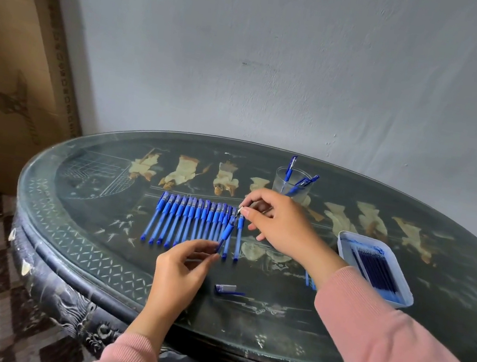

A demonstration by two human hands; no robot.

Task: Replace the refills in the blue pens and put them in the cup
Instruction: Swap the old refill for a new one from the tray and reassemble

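While a tall cardboard box (12, 73) leans on the wall to the left, the oval, dark, glass-covered tabletop (86, 250) carries everything else. A row of blue pens (189, 223) lies side by side across its middle, caps towards the far edge. Near the right edge sits a clear plastic case (363, 237) with dark blue refills (379, 272) lying in it. The right hand (280, 222), in a pink sleeve, reaches over the right end of the row, thumb and forefinger pinching a thin pale tip (240, 211); whether that is a refill or the pen's nose cannot be told. The left hand (181, 269), closer to the near edge, grips the lower end of an uncapped pen (227, 231) between thumb and fingertips, holding it tilted above the row. A clear cup (280, 184) stands by the far edge with three capped pens (290, 167) in it. A loose cap (227, 289) lies near the front edge, just right of the left hand.
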